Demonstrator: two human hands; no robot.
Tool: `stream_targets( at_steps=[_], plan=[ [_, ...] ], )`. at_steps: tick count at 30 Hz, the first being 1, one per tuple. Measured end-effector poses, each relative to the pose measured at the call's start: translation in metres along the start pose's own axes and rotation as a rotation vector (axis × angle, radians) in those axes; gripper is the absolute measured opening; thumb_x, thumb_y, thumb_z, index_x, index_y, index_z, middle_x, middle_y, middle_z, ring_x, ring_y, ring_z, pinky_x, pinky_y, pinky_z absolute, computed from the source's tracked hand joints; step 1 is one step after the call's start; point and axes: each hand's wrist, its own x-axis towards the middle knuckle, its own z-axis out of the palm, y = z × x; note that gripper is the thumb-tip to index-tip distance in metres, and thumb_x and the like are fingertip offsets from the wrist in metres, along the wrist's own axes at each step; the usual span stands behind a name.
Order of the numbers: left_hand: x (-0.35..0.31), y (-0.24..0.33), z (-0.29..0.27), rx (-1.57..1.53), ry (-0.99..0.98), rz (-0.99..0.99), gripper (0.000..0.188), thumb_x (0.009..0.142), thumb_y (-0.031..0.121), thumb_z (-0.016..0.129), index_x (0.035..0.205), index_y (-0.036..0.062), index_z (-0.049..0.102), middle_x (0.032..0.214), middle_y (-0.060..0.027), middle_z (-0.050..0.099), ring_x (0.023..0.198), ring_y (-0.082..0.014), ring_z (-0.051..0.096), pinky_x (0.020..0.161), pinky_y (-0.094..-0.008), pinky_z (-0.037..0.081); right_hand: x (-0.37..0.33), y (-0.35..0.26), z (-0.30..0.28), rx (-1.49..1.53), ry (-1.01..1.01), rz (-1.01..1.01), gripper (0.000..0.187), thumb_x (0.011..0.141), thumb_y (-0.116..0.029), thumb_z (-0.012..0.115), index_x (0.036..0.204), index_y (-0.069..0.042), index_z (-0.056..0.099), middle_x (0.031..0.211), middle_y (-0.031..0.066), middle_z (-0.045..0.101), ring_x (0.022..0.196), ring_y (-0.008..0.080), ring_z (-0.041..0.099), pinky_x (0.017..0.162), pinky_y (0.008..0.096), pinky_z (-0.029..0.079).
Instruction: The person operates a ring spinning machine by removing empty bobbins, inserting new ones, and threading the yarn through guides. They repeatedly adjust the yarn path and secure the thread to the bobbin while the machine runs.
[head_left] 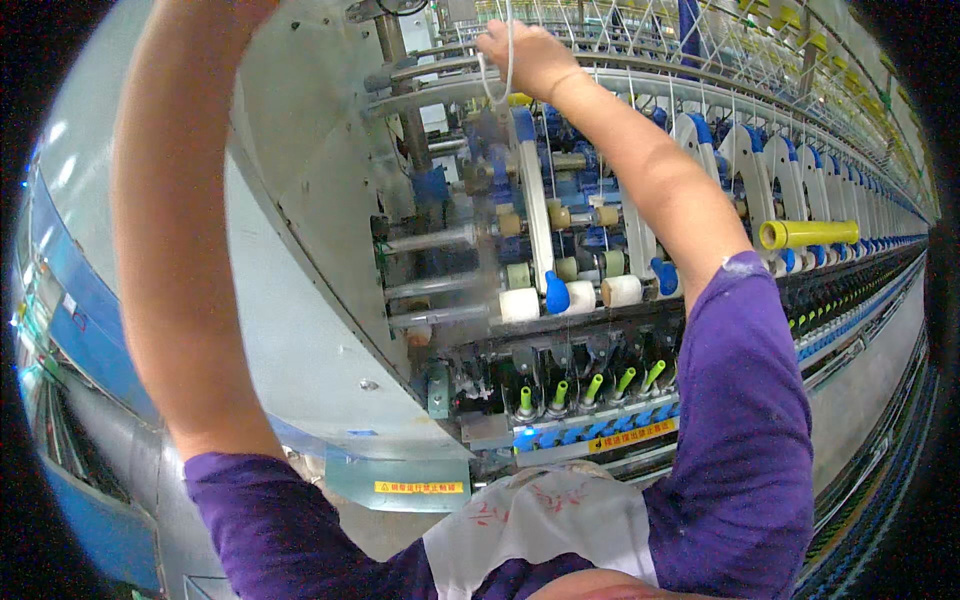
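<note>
White, looped, cord-like strand [510,72] is apparently being handled above the long, blue-tipped white lever [535,205]. The right hand [534,60] is curled, its hold unclear; the left hand is unseen. Slack control seems needed.

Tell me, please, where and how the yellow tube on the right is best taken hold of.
Probably around the middle of the yellow tube, coming with the right hand from the front and slightly above: it lies nearly level in front of the white arms, its long round side facing outward and uncovered.
</note>
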Motion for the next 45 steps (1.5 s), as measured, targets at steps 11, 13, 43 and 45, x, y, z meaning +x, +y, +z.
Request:
stream_targets(
  at_steps=[11, 13, 43, 45],
  plan=[
    [-0.142, -0.207, 0.039, -0.61, -0.316, -0.815, 0.039, 0.085, 0.019, 0.06, 0.116, -0.0026, 0.051, 0.092, -0.0078, 0.059, 0.079, -0.0154, 0.057, 0.071, -0.026, 0.048, -0.098, -0.08, -0.109, 1.352, -0.702, 0.552, 0.021, 0.078, -0.02, 0.068, 0.085, -0.001, 0.063, 0.073, 0.0063, 0.065, 0.064, 0.0109, 0.062, 0.057, 0.0238, 0.051],
    [-0.144, -0.21, 0.048, -0.516, -0.212, -0.833, 0.028, 0.086, 0.016, 0.058, 0.108, -0.0011, 0.056, 0.082, -0.0046, 0.058, 0.067, -0.0114, 0.054, 0.06, -0.0232, 0.044, -0.092, -0.076, -0.119, 1.324, -0.795, 0.5, 0.026, 0.079, -0.023, 0.067, 0.088, 0.001, 0.064, 0.076, 0.0076, 0.066, 0.065, 0.0117, 0.063, 0.059, 0.0244, 0.052],
    [-0.165, -0.224, 0.029, -0.119, -0.323, -0.796, 0.014, 0.08, 0.021, 0.066, 0.082, 0.0074, 0.063, 0.064, 0.0052, 0.052, 0.05, -0.0039, 0.036, 0.046, -0.0225, 0.025, -0.033, -0.069, -0.057, 0.992, -0.792, 0.472, 0.021, 0.078, -0.021, 0.064, 0.078, -0.001, 0.067, 0.067, 0.0073, 0.063, 0.052, 0.0155, 0.06, 0.047, 0.0298, 0.052],
    [-0.168, -0.227, 0.03, -0.106, -0.303, -0.744, 0.015, 0.078, 0.022, 0.07, 0.078, 0.0083, 0.063, 0.062, 0.0069, 0.05, 0.05, -0.0035, 0.034, 0.045, -0.0223, 0.023, -0.034, -0.068, -0.054, 1.02, -0.783, 0.461, 0.019, 0.077, -0.02, 0.064, 0.077, -0.001, 0.067, 0.066, 0.0075, 0.063, 0.052, 0.0157, 0.06, 0.048, 0.0297, 0.053]
  ],
)
